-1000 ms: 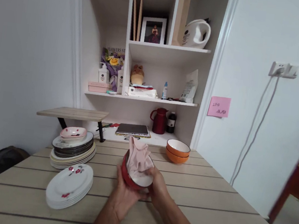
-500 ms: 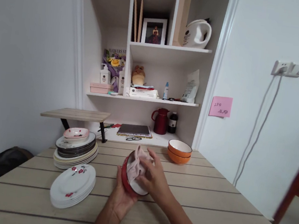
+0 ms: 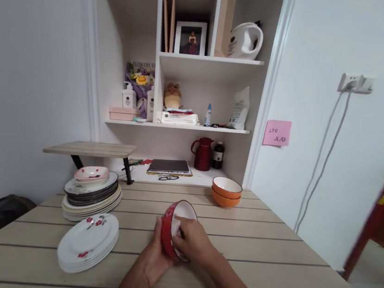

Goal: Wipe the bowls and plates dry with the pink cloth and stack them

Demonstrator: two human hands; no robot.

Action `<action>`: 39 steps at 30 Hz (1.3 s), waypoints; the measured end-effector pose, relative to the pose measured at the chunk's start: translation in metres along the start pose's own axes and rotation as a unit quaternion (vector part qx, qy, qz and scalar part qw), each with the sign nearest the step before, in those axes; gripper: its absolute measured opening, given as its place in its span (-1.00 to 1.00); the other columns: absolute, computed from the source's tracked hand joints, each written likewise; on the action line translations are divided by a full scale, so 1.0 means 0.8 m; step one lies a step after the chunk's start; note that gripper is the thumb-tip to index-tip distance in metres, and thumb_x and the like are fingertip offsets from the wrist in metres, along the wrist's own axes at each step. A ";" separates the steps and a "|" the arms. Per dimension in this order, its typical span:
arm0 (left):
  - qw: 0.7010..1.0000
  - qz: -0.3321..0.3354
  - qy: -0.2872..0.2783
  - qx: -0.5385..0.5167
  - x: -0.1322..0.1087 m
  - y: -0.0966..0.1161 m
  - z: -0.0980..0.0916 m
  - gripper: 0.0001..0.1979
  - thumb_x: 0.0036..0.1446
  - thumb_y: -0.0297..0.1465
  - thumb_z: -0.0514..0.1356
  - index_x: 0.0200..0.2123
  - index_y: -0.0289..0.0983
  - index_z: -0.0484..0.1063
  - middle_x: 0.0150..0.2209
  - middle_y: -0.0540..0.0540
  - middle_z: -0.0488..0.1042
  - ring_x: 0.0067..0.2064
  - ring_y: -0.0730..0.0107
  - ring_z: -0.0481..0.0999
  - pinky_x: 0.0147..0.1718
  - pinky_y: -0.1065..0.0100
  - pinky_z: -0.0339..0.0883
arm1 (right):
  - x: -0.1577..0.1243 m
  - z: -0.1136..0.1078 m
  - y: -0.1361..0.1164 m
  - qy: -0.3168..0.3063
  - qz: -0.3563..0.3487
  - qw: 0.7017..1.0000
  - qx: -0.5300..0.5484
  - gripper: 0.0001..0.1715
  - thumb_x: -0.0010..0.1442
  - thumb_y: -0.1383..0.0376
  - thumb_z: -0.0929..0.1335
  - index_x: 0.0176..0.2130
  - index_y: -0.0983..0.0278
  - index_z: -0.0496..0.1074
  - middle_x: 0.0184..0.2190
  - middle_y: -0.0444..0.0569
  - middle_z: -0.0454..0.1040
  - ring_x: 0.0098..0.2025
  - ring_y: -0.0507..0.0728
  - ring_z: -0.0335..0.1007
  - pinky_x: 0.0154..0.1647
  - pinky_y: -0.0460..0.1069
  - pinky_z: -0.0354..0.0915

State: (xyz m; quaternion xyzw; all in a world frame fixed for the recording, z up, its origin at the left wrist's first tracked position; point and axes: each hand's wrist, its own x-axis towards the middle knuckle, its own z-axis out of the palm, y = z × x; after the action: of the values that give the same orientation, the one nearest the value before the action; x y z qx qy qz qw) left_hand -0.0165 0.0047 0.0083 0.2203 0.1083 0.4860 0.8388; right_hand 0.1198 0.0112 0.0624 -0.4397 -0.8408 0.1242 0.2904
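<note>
Head view: near the desk's (image 3: 270, 247) front edge, the left hand (image 3: 155, 258) cups a glossy round red bowl (image 3: 170, 228), tilted on edge; the right hand (image 3: 192, 243) presses inside its white interior. Slatted wood lies bare rightward; white flowered plates (image 3: 87, 242) sit left.

Bright, even light — soft shadows; edges bowed, right edge perhaps blurred.

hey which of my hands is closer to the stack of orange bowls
Right. Your right hand is inside the red bowl, on the side toward the orange bowls; your left hand cups the red bowl's outside, farther from them.
</note>
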 end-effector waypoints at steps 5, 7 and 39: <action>0.999 -0.036 0.014 0.015 0.004 -0.004 0.004 -0.39 0.24 0.06 0.02 0.01 -0.31 0.52 -0.01 -0.22 0.59 0.11 0.08 0.50 0.19 0.06 0.21 | 0.003 0.002 -0.006 0.154 0.102 0.981 0.052 -0.69 0.03 0.41 0.29 -0.16 0.21 0.32 -0.39 -0.11 0.54 -0.36 0.13 0.42 -0.40 -0.07 0.07; 0.999 -0.044 0.007 0.019 0.002 -0.004 0.010 -0.38 0.21 0.08 0.05 0.01 -0.31 0.52 0.00 -0.22 0.59 0.11 0.07 0.49 0.19 0.05 0.20 | 0.006 -0.003 -0.007 0.160 0.152 0.975 -0.021 -0.70 0.06 0.39 0.29 -0.14 0.20 0.33 -0.39 -0.08 0.56 -0.35 0.16 0.45 -0.41 -0.05 0.03; 0.997 -0.017 0.056 0.058 -0.006 -0.001 0.023 -0.35 0.23 0.06 0.04 0.17 -0.28 0.37 -0.15 -0.27 0.63 -0.16 0.03 0.60 -0.14 0.00 0.44 | -0.001 -0.018 -0.001 -0.011 0.065 0.993 -0.097 -0.78 0.08 0.37 0.34 -0.24 0.18 0.53 -0.14 0.00 0.43 -0.31 0.13 0.37 -0.33 -0.02 0.17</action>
State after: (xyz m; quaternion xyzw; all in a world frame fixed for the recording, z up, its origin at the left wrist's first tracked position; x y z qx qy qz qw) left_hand -0.0114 -0.0046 0.0237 0.2392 0.1865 0.4757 0.8256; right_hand 0.1286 0.0094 0.0739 -0.5185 -0.8214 0.0652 0.2284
